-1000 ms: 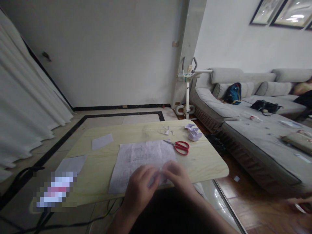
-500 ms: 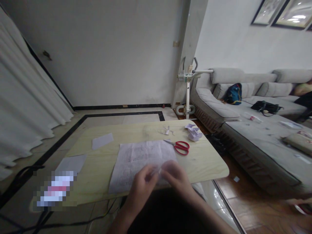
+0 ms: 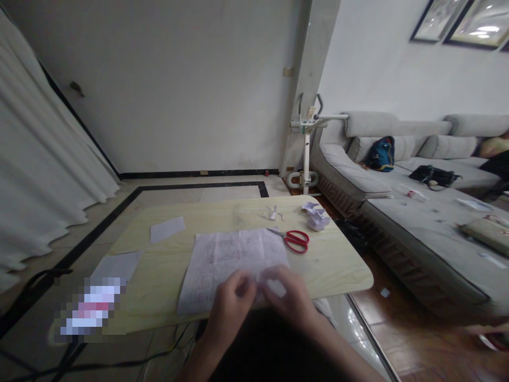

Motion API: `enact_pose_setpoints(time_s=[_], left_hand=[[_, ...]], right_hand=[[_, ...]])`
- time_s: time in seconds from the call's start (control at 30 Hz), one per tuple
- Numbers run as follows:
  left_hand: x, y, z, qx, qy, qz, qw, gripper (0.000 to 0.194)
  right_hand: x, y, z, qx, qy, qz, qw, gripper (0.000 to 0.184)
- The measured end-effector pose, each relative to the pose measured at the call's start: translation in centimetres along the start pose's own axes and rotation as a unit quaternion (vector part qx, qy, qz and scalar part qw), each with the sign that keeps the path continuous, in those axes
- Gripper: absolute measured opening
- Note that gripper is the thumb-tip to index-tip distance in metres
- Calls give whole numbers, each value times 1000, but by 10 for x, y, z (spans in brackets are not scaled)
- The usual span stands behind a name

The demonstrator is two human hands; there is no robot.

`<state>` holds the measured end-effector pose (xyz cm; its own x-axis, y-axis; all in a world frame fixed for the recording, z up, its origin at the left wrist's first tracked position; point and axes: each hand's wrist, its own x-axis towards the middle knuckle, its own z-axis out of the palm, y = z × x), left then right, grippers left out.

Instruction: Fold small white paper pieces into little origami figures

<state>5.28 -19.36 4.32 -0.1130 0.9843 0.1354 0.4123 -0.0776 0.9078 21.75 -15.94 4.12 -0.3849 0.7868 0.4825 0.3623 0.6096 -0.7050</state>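
Observation:
At the table's near edge, my left hand (image 3: 235, 292) and my right hand (image 3: 287, 293) meet over a large printed sheet of paper (image 3: 226, 260). Both have their fingers pinched together on a small piece of white paper (image 3: 279, 288), part of which shows inside the curl of my right hand. Fingers cover the rest of it, and its shape is blurred. Beyond my right hand lie scissors (image 3: 297, 241) with red handles, their blades resting across the sheet's far right corner.
Folded paper pieces (image 3: 317, 217) and thin paper scraps (image 3: 272, 213) lie at the table's far side. Two blank papers (image 3: 167, 229) are on the left, near a pixelated bright object (image 3: 91, 307). A grey sofa (image 3: 421, 233) stands to the right.
My right hand's fingers have shifted and opened into a rounder curl, showing more of the white paper. The scissors and the sheets have stayed in place.

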Motion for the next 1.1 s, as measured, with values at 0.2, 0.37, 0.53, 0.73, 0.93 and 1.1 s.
enact_pose_setpoints(time_s=[0.2, 0.37, 0.53, 0.73, 0.93, 1.1], left_hand=[[0, 0, 3, 62, 33, 27, 997, 18], [-1, -1, 4, 90, 44, 49, 994, 13], [-1, -7, 7, 148, 71, 71, 984, 11], [-2, -5, 4, 143, 55, 57, 987, 11], [-2, -2, 3, 70, 20, 47, 996, 11], [-4, 0, -1, 35, -16, 37, 999, 11]], right_hand=[[-2, -5, 5, 7, 3, 8, 1000, 10], [-1, -7, 7, 13, 0, 21, 1000, 9], [-2, -5, 8, 31, 2, 28, 999, 9], [-3, -5, 8, 68, 2, 30, 997, 10], [-1, -7, 6, 107, -3, 45, 993, 4], [0, -5, 9, 139, -2, 49, 989, 4]])
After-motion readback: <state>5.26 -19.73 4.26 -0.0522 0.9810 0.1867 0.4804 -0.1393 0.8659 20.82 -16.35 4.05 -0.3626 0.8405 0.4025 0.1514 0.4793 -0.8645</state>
